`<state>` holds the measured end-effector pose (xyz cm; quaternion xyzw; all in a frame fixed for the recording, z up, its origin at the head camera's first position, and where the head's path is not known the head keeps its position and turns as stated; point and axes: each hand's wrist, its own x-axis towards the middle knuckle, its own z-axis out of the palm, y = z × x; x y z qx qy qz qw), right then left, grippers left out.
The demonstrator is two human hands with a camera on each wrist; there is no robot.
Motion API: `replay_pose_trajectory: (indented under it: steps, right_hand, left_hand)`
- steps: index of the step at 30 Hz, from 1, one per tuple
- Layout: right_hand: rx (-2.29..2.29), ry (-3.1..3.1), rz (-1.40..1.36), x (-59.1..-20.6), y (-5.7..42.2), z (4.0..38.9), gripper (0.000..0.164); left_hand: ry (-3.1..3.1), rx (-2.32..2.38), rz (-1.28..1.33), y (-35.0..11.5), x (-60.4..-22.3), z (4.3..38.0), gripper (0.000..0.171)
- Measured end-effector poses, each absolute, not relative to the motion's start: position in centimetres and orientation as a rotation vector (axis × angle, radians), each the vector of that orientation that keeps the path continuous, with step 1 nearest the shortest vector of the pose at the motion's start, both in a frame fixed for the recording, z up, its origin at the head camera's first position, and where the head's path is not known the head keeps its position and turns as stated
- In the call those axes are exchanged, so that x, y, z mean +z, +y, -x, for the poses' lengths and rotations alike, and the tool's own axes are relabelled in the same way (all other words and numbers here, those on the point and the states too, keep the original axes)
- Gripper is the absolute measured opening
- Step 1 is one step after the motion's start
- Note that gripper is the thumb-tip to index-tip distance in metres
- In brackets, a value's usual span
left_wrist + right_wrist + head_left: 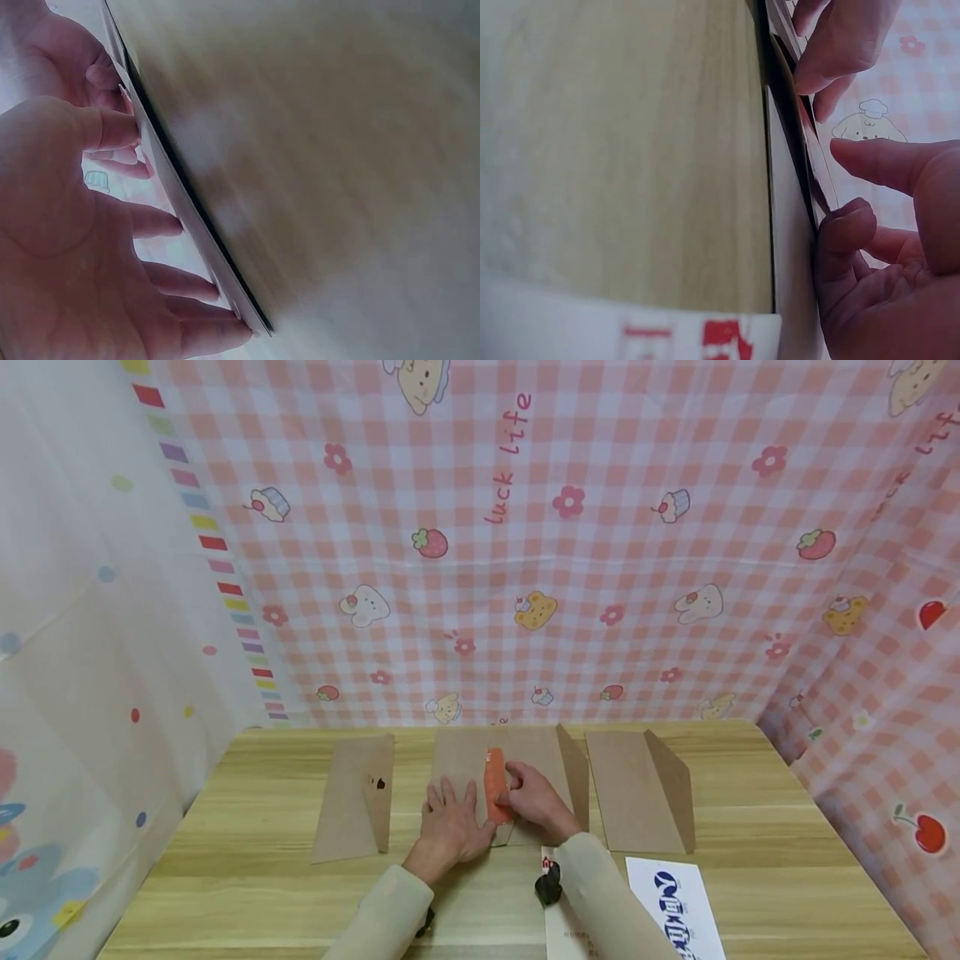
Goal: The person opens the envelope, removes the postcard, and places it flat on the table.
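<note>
My left hand (452, 827) rests with its fingers spread on a brown kraft-paper envelope (459, 756) in the middle of the table. Its thumb lies at the lower end of an orange paper strip (495, 785). That strip lies along the envelope's right side, with small pale marks at its top. From the right, my right hand (538, 802) reaches to the strip's edge, thumb and index finger beside it. In the right wrist view the thumb (847, 225) is bent against the paper's edge, with a finger (874, 161) held apart from it. I cannot tell whether the strip is pinched.
Another kraft envelope (534, 747) adjoins on the right, partly under my right hand. More envelopes lie at left (348, 802) and right (621, 793), flaps open rightward. Near the front are a cream printed sheet (558, 935), partly under my right sleeve, and a white sheet (701, 902) with blue characters.
</note>
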<state>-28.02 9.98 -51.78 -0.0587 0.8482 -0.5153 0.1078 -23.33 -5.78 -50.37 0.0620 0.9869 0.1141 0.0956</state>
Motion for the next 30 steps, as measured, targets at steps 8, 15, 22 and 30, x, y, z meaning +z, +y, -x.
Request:
replay_pose_trajectory:
  steps: [8,15,22,30]
  right_hand:
    - [-1.54,2.48,0.194,-52.15,9.95,28.14,0.061]
    - [-1.624,2.421,0.168,-52.25,10.01,28.07,0.064]
    - [-1.656,2.396,0.14,-52.17,10.04,28.08,0.067]
    - [-1.659,2.344,0.13,-51.7,10.23,28.19,0.071]
  left_hand:
    - [2.917,0.337,-0.183,-5.75,-50.09,23.22,0.073]
    - [2.928,0.291,-0.193,-5.76,-49.93,23.18,0.071]
    - [2.928,0.269,-0.197,-5.82,-49.87,23.17,0.071]
    - [2.926,0.283,-0.211,-5.8,-49.81,23.19,0.073]
